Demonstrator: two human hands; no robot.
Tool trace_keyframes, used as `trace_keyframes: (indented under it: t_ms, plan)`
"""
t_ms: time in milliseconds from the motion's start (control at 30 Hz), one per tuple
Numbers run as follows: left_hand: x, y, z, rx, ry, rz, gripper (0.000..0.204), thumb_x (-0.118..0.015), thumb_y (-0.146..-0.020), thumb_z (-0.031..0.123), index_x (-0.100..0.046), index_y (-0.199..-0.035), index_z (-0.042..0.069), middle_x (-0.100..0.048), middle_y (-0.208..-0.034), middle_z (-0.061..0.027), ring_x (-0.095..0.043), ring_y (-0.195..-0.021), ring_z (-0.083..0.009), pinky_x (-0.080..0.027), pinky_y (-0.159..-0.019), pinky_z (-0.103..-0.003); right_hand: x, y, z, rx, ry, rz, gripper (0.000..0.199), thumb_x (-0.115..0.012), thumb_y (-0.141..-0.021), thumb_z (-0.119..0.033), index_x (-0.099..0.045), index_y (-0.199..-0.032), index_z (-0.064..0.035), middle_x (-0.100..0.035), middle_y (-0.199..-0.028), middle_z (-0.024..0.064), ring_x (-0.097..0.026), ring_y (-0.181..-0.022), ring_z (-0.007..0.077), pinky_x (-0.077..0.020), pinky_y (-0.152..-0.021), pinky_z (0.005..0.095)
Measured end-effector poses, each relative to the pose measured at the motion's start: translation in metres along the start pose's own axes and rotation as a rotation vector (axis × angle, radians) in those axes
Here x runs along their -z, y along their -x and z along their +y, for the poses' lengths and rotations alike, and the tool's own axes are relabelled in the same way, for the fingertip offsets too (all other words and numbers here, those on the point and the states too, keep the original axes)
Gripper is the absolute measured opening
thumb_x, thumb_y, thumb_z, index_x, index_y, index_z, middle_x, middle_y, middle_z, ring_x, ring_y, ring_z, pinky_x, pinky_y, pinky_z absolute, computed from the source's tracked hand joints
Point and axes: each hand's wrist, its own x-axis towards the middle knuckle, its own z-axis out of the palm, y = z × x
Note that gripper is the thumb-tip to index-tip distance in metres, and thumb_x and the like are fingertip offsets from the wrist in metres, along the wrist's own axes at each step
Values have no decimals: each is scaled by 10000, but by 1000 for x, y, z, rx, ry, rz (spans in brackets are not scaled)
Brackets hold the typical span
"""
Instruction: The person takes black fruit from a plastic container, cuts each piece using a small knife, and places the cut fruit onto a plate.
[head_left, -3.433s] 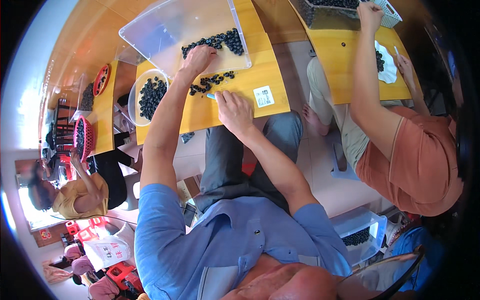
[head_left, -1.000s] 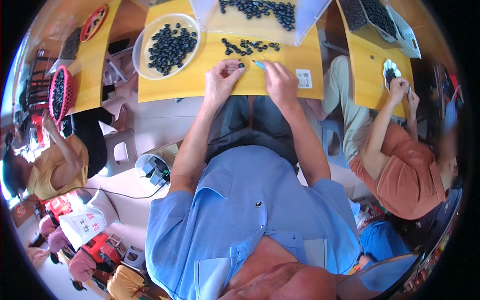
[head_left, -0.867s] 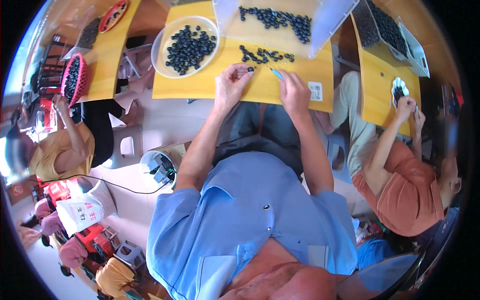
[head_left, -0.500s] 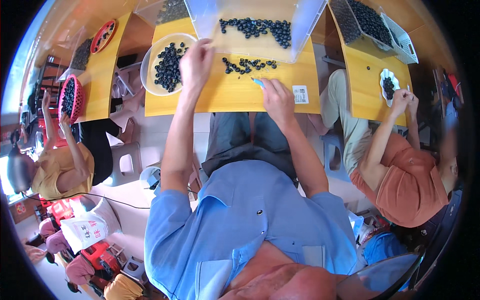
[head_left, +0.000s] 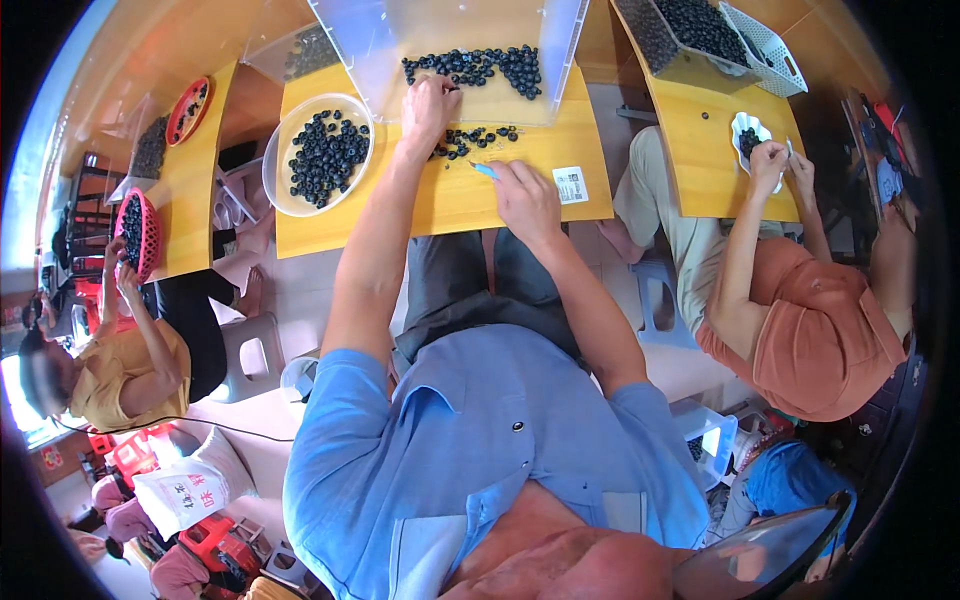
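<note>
My left hand [head_left: 430,108] reaches over the front of a clear plastic box [head_left: 490,104], its fingers curled beside the dark round bead-like pieces [head_left: 520,70] inside. Whatever lies between its fingertips is too small to make out. In my right hand [head_left: 528,203] is a small tool with a blue handle [head_left: 485,171], its thin tip pointing left above the yellow table. Just beyond that tip lies a loose group of the same dark pieces [head_left: 490,136]. At the left, a round translucent bowl [head_left: 281,193] holds many more of them.
A white label card [head_left: 570,185] lies on the yellow table [head_left: 400,228] right of my right hand. To the right a co-worker in orange [head_left: 800,330] handles pieces over a white dish [head_left: 741,122]. Another, in yellow [head_left: 140,375], sits left by a pink basket [head_left: 150,235].
My left hand has moved right, from beside the bowl to the pieces at the clear box. The right hand keeps the blue-handled tool over the table. The whole view has shifted slightly.
</note>
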Motion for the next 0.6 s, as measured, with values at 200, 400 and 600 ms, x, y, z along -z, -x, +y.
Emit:
trace_keyframes:
  t_ms: [200, 400, 600]
  plan:
    - [29, 32, -2, 80, 225, 53, 246, -802, -846, 200, -779, -1026, 34, -774, -969, -161, -751, -902, -251, -578, -828, -353, 2, 1, 1, -15, -6, 7, 167, -696, -877, -96, -705, -1043, -85, -650, -842, 78, -690, -792, 294, -560, -691, 431]
    - [36, 91, -6, 301, 950, 69, 308, -753, -904, 63, -740, -1196, -32, -740, -954, -59, -712, -905, -153, -556, -829, -277, 1, 2, -1, 3, -27, -3, 197, -697, -865, -81, -717, -1061, -87, -662, -848, 81, -687, -774, 306, -559, -690, 436]
    - [24, 139, 9, 279, 972, 57, 258, -763, -875, -15, -764, -1133, -27, -638, -926, 3, -539, -761, -70, -466, -759, -219, -2, 0, 1, 10, -18, 3, 228, -695, -856, -60, -721, -1082, -70, -670, -862, 80, -689, -807, 301, -555, -701, 435]
